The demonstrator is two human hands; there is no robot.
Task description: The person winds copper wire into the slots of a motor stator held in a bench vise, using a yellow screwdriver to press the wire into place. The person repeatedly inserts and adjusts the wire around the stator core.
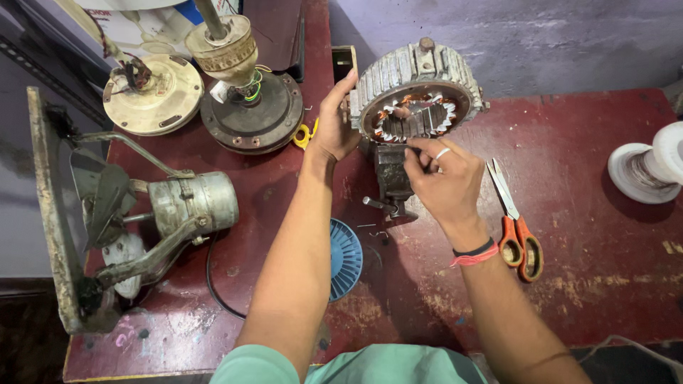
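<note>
Grey ribbed metal motor stator with copper windings (416, 92) stands on edge at the far middle of the worn red tabletop (583, 235), its open bore facing the person, clamped from below in a small dark bench vise (390, 178). Left hand (334, 124) lies flat against the stator's left rim, fingers spread upward, steadying it. Right hand (445, 178) is nearer the bore, its fingertips pinched narrowly at the lower windings; what they grip is too small to tell. Just right of that hand lie orange-handled scissors (516, 220). A blue ribbed plastic disc (346, 256) sits nearer the person, a grey exhaust-fan motor (192, 203) far left.
</note>
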